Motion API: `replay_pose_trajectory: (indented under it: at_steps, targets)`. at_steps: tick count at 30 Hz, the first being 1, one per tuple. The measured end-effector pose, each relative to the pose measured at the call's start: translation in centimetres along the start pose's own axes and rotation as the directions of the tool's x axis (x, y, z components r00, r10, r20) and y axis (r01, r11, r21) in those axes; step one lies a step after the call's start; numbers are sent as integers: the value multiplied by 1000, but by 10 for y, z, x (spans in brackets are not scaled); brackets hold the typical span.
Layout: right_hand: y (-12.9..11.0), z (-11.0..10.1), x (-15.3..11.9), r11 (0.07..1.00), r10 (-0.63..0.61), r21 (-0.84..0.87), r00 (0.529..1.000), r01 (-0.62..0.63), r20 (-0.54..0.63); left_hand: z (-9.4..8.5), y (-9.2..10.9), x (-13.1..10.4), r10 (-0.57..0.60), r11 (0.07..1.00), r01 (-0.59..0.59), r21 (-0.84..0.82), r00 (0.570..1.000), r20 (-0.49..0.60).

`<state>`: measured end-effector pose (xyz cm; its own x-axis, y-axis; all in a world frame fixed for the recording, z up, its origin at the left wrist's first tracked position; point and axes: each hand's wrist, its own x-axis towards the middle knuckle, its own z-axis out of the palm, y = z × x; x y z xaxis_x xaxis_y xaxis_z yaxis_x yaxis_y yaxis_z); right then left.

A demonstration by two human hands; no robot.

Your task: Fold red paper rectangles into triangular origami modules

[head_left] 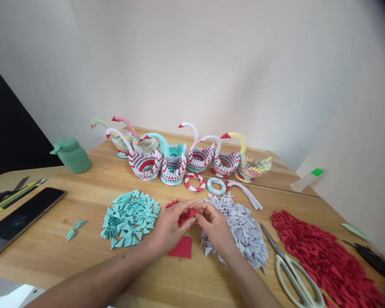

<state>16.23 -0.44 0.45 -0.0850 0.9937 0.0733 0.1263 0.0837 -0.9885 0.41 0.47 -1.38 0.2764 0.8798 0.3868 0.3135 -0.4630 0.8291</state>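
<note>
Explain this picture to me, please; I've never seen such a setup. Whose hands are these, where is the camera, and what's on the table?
There is no machine here: a person works with two bare hands. The only view comes from a camera worn on their head, looking forward and down, so the forearms enter from the bottom edge.

The left hand and right hand meet above the wooden table, fingertips holding a small red paper piece. Below lies a flat red paper sheet. Around them are piles of folded paper: turquoise pile, pale grey pile and red pile, with scissors between the last two. Folded-paper swans stand behind; a smartphone lies at left.
</note>
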Motion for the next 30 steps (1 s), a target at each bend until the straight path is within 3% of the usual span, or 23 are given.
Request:
replay_pose_trajectory:
  at_steps: [4,7,11,17,20,25,30]
  targets:
    - [-3,-1,-1,998,0,-60,997,-5,-77,-3,3,3,-109,971,110,-213,994,18]
    - [-3,-1,-1,994,-15,-110,993,2,-114,-2,1,3,-133,979,140,-151,990,54]
    - [-1,2,-3,979,-70,-202,987,39,-147,0,-2,3,-82,995,87,-55,993,86]
    - [0,3,-4,953,-159,-274,984,133,-75,-3,1,3,-44,999,46,-18,996,72]
    - [-3,3,-5,955,-176,-253,983,157,-56,-4,3,4,-13,1000,13,13,998,58]
    - [-5,5,-6,996,-48,-75,994,41,-94,-3,2,5,42,997,-44,67,999,34]
    - [0,5,-5,1000,-12,11,996,13,-84,-4,0,7,89,991,-89,102,996,1]
